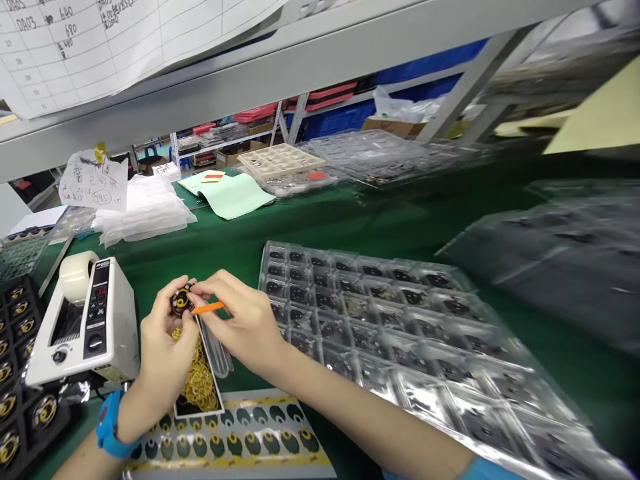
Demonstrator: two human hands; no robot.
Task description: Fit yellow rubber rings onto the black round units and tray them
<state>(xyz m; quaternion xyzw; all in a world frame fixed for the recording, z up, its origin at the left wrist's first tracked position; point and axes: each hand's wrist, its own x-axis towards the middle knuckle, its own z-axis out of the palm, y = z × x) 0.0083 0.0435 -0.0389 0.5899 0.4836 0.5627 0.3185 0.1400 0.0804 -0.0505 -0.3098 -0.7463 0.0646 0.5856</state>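
My left hand (167, 340), with a blue band (111, 423) on its wrist, pinches a small round black piece (181, 300) with a gold swirl on its face. Held between the fingers of my right hand (240, 320) is a thin orange stick (207, 307), its tip close to the round piece. Fingertips of my right hand are also at the piece's edge; whether they press on it I cannot tell. Just below both hands stands a white-edged box (220, 400) of yellow ring-like bits (200, 377). Under it lies a sticker sheet (270, 460) with rows of dark green and yellow shapes.
On the left is a tape dispenser (123, 313), beside a black tray (65, 417) of round gold-marked pieces. A clear compartment tray (350, 320) with dark parts covers the right. Papers (145, 207) and a beige divided tray (283, 160) lie behind, under a grey shelf beam (225, 73).
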